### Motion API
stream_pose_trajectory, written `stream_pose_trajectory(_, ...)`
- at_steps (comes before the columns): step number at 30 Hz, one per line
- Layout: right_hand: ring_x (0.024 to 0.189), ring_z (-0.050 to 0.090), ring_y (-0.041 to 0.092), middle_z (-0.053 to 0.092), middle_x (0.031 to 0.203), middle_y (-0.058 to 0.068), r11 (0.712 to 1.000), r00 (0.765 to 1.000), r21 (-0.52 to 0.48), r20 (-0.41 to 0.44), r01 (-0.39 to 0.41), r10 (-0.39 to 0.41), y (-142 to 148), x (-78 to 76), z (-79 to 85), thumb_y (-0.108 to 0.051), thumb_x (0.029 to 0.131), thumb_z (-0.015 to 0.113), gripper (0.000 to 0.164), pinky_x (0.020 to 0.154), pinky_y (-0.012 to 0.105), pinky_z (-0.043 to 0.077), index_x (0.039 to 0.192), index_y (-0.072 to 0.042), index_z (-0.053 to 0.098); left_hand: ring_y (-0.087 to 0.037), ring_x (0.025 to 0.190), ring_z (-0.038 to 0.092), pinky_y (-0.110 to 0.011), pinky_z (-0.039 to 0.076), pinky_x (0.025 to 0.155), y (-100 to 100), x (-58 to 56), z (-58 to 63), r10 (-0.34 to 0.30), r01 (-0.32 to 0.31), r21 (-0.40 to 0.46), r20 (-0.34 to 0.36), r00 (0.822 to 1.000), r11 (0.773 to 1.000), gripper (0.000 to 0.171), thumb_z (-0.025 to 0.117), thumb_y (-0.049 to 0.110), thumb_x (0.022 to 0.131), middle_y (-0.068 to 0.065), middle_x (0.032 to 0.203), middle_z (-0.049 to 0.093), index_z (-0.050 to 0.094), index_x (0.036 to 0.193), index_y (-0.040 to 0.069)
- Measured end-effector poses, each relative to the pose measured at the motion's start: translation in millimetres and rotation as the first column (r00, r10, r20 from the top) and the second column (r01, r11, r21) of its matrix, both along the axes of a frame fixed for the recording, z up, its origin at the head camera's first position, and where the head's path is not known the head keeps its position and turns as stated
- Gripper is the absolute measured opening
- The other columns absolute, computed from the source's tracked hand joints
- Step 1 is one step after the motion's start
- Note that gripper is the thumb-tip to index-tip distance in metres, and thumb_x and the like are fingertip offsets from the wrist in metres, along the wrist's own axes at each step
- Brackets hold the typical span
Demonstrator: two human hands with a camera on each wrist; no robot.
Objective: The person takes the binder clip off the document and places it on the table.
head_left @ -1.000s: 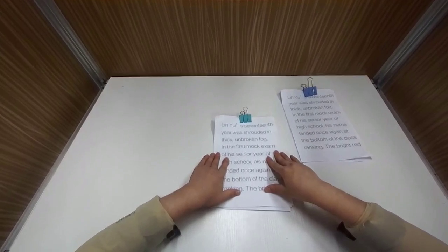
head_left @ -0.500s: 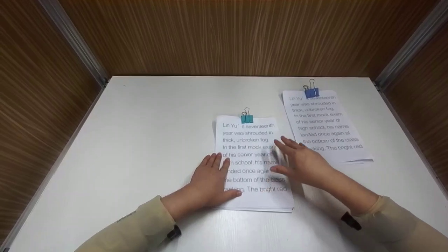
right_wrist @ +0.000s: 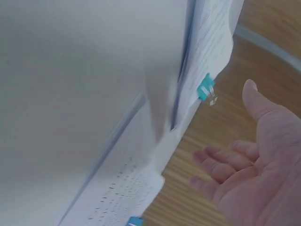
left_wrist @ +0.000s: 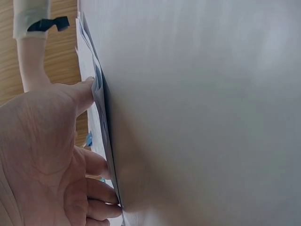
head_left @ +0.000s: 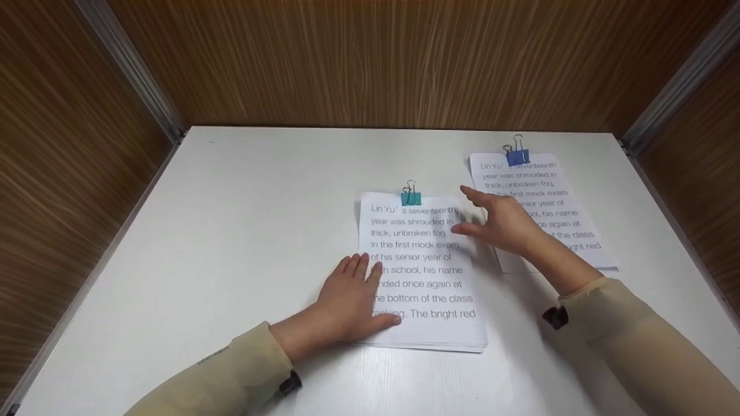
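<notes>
A stack of printed sheets point(head_left: 422, 260) lies on the white table, held at its top edge by a teal binder clip point(head_left: 411, 197). My left hand point(head_left: 350, 297) rests along the stack's lower left edge, fingers straight and thumb across the bottom corner. In the left wrist view its fingertips and thumb lie at the edge of the layered sheets point(left_wrist: 99, 94). My right hand point(head_left: 506, 222) hovers with fingers spread between the two stacks, holding nothing; the right wrist view shows the palm bare. Under and behind it lies a second printed stack point(head_left: 578, 234) with a blue binder clip point(head_left: 518, 156).
The white table point(head_left: 243, 219) reaches back to a wood-grain panel point(head_left: 370, 63), with similar panels on the left and right. Metal corner strips point(head_left: 130, 69) run up between the panels.
My right hand has lifted off the right edge of the teal-clipped stack and moved up and away, toward its top right. My left hand has stayed in place on the stack.
</notes>
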State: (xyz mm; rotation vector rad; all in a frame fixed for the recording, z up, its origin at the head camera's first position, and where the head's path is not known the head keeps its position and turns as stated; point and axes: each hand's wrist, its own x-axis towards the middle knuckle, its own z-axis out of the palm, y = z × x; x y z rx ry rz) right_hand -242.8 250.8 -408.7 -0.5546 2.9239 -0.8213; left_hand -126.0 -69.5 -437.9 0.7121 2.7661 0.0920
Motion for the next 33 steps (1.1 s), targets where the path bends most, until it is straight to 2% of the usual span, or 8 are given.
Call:
stream_pose_trajectory(8, 0.134, 0.059, 0.044, 0.059, 0.149, 0.024, 0.997, 0.998, -0.077, 0.05, 0.03, -0.026, 1, -29.0, -12.0, -0.042, 0.09, 0.086, 0.091, 0.117, 0.058, 0.041, 0.161, -0.004, 0.043, -0.042, 0.159, 0.023, -0.051, 0.016, 0.13, 0, -1.7, -1.2, -0.004, 0.004, 0.002, -0.007, 1.0, 1.0, 0.107, 0.047, 0.08, 0.097, -0.03, 0.169, 0.027, 0.031, 0.165, -0.001)
stream_pose_trajectory(14, 0.139, 0.054, 0.043, 0.056, 0.15, 0.026, 0.995, 0.985, -0.082, 0.167, 0.06, -0.046, 1, -42.8, -20.0, -0.039, 0.089, 0.088, 0.096, 0.122, 0.056, 0.034, 0.164, -0.006, 0.038, -0.041, 0.159, 0.022, -0.052, 0.016, 0.13, 0, -1.4, -1.8, 0.002, -0.002, 0.013, -0.001, 1.0, 1.0, 0.108, 0.048, 0.08, 0.096, -0.03, 0.169, 0.027, 0.031, 0.165, -0.001)
stream_pose_trajectory(18, 0.149, 0.04, 0.044, 0.049, 0.157, 0.027, 0.996, 0.971, -0.047, 0.231, 0.077, -0.065, 1, -47.9, -22.1, -0.045, 0.087, 0.088, 0.103, 0.126, 0.057, 0.024, 0.167, -0.012, 0.033, -0.042, 0.159, 0.022, -0.052, 0.016, 0.13, -1, -0.8, -1.9, 0.005, -0.005, 0.017, -0.001, 1.0, 1.0, 0.108, 0.048, 0.08, 0.096, -0.03, 0.169, 0.026, 0.031, 0.165, -0.001)
stream_pose_trajectory(22, 0.155, 0.029, 0.047, 0.037, 0.165, 0.027, 0.998, 0.964, -0.014, 0.259, 0.058, -0.052, -2, -50.1, -23.8, -0.048, 0.085, 0.089, 0.108, 0.127, 0.059, 0.019, 0.169, -0.015, 0.029, -0.042, 0.159, 0.022, -0.052, 0.015, 0.13, -1, 0.0, -1.9, 0.003, -0.003, 0.011, -0.003, 1.0, 1.0, 0.108, 0.047, 0.08, 0.096, -0.03, 0.169, 0.025, 0.03, 0.166, -0.001)
stream_pose_trajectory(29, 0.15, 0.035, 0.048, 0.041, 0.161, 0.03, 1.0, 0.97, 0.013, 0.243, 0.006, -0.009, -7, -49.8, -27.6, -0.034, 0.082, 0.093, 0.112, 0.126, 0.058, 0.023, 0.169, -0.01, 0.026, -0.042, 0.159, 0.021, -0.052, 0.015, 0.13, -1, -0.1, -2.1, 0.005, -0.005, 0.014, 0.0, 1.0, 1.0, 0.108, 0.048, 0.08, 0.096, -0.03, 0.169, 0.025, 0.03, 0.166, -0.001)
stream_pose_trajectory(33, 0.151, 0.034, 0.049, 0.037, 0.163, 0.031, 0.999, 0.968, 0.035, 0.253, -0.004, -0.005, -9, -50.0, -28.4, -0.033, 0.085, 0.091, 0.111, 0.126, 0.059, 0.023, 0.17, -0.01, 0.024, -0.042, 0.159, 0.021, -0.052, 0.015, 0.13, 0, -1.0, -2.4, 0.006, -0.006, 0.02, 0.003, 1.0, 1.0, 0.107, 0.049, 0.08, 0.096, -0.03, 0.169, 0.025, 0.03, 0.166, -0.001)
